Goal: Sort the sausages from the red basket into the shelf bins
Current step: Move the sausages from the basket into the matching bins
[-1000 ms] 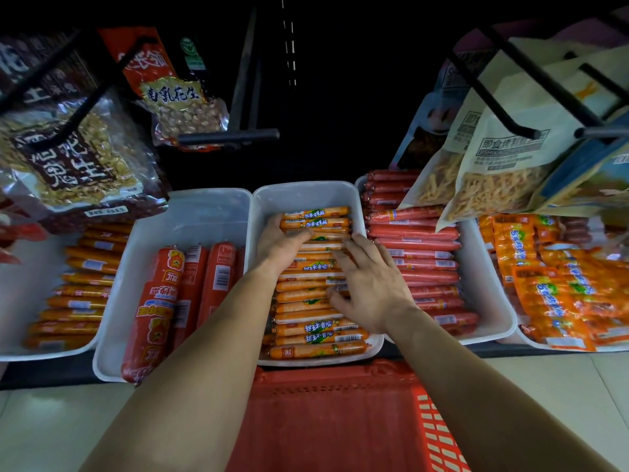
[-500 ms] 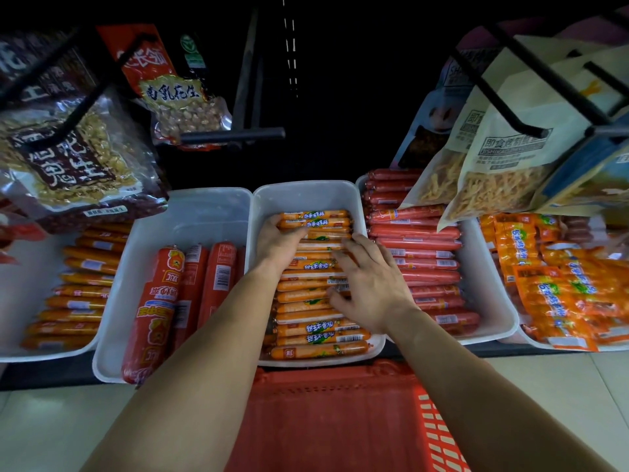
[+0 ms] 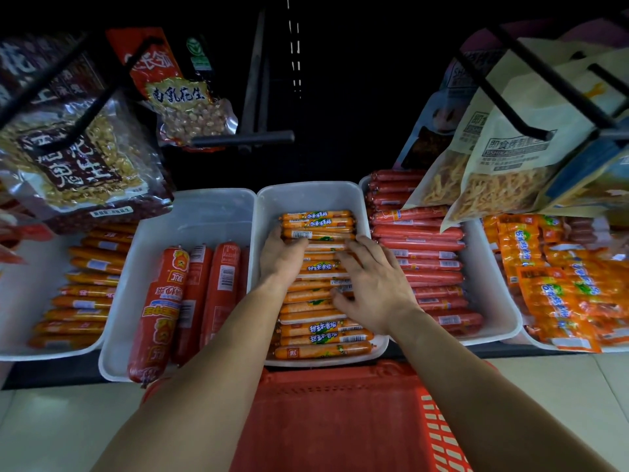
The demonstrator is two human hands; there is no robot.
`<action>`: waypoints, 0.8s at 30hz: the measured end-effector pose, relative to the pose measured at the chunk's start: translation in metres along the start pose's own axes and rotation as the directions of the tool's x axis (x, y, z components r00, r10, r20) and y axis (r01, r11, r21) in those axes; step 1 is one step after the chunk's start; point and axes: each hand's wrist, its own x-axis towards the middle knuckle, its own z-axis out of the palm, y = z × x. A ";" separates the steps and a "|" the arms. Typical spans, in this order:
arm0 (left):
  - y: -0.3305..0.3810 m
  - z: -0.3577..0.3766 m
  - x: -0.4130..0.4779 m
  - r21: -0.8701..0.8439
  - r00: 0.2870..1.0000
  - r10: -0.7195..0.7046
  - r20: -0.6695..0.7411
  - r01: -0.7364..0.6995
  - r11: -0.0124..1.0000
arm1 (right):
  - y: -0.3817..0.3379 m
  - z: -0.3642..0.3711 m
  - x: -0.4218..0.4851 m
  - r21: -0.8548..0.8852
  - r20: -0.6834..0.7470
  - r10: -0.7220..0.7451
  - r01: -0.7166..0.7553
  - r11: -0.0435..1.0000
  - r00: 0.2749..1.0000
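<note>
Both forearms reach forward over the red basket into the middle bin. The left hand lies palm down on the stacked orange sausages, fingers curled over a sausage near the far end of the pile; whether it actually grips one cannot be told. The right hand rests flat on the same pile nearer the front, fingers spread apart and holding nothing, thumb tucked against the wrappers.

The bins sit side by side on a dark shelf (the basket stands just below its edge). Left of the middle bin is one with fat red sausages, right of it one packed with slim red sausages. Snack bags hang from black hooks above. The floor is pale tile.
</note>
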 end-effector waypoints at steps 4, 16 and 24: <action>-0.001 -0.005 -0.003 -0.039 0.996 -0.055 0.076 0.058 0.998 | 0.001 0.001 0.000 -0.023 0.013 0.006 -0.006 1.000 1.000; -0.013 -0.013 -0.027 -0.084 0.982 -0.056 0.180 0.072 0.994 | 0.000 0.001 -0.001 -0.048 0.013 0.002 -0.002 0.999 1.000; -0.025 -0.017 -0.054 0.072 0.958 -0.124 0.260 0.109 0.991 | 0.001 -0.005 -0.005 -0.060 0.022 -0.010 0.011 0.998 1.000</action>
